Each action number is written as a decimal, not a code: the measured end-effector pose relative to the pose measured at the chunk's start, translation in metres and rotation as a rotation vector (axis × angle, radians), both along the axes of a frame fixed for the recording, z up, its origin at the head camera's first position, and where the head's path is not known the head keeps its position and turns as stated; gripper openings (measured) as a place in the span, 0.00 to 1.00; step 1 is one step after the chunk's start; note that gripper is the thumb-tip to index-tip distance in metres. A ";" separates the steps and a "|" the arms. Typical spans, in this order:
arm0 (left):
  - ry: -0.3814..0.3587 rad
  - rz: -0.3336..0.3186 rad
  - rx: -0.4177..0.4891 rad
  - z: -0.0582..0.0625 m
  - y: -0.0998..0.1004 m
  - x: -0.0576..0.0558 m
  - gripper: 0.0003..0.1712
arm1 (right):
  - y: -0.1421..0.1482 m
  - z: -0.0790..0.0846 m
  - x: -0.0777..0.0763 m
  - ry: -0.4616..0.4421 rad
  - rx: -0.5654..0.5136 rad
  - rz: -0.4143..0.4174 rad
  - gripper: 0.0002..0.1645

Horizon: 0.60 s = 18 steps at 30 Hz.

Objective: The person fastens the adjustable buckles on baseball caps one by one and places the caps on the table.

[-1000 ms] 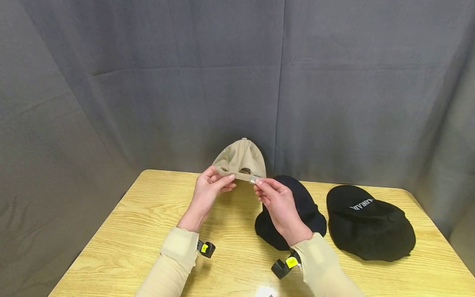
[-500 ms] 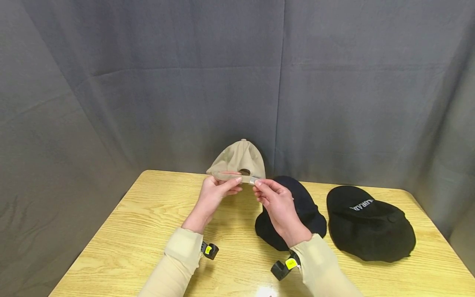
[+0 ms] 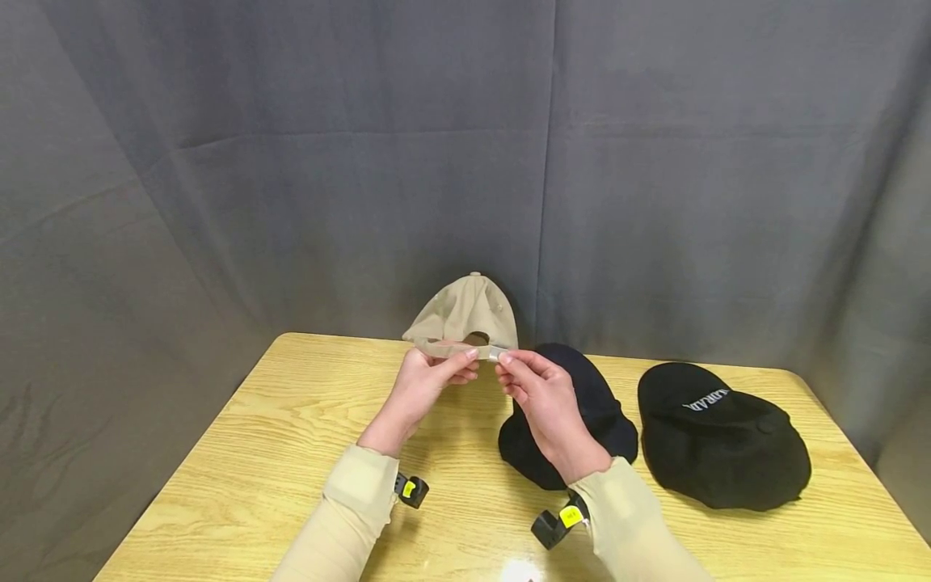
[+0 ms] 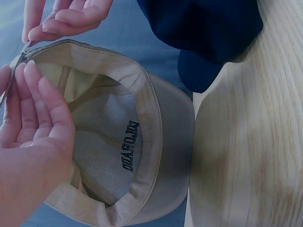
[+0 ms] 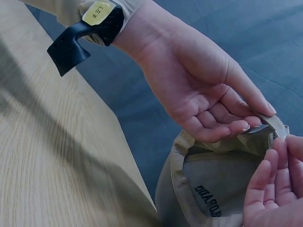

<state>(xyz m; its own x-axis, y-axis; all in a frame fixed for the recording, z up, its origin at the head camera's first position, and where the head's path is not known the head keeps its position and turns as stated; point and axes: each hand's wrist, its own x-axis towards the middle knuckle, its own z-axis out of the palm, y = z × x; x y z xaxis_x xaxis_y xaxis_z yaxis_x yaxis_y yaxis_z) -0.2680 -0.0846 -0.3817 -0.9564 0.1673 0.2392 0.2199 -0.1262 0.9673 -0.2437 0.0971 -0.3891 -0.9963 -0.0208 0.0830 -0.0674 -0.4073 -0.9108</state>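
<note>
A beige baseball cap (image 3: pixel 465 311) is held up at the far side of the table, its rear opening and strap facing me. With thumb and fingers my left hand (image 3: pixel 418 392) pinches the beige strap (image 3: pixel 436 348) left of the metal buckle. My right hand (image 3: pixel 545 404) pinches at the silver buckle (image 3: pixel 497 354), whose right part is covered by the thumb. Dark stitched lettering (image 4: pixel 129 146) shows inside the cap in the left wrist view. Behind my right hand lies a navy cap (image 3: pixel 600 404) on the table.
A black cap (image 3: pixel 723 440) with white lettering lies on the right of the wooden table (image 3: pixel 240 469). Grey curtains (image 3: pixel 327 202) hang behind and at both sides. Each wrist wears a camera mount (image 3: pixel 556 525).
My left hand has slid right along the strap, closer to the buckle, and the strap now bows out to its left. My right hand has stayed nearly in place.
</note>
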 end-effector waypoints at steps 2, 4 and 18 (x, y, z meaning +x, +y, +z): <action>-0.002 0.006 -0.012 0.000 0.000 0.000 0.10 | 0.001 0.000 0.000 0.005 0.011 -0.001 0.07; -0.003 0.014 -0.023 0.001 0.000 0.000 0.10 | 0.001 0.000 0.000 0.013 0.025 0.000 0.08; 0.008 0.011 -0.083 0.001 0.006 0.002 0.11 | 0.000 0.000 -0.001 0.039 0.057 -0.006 0.08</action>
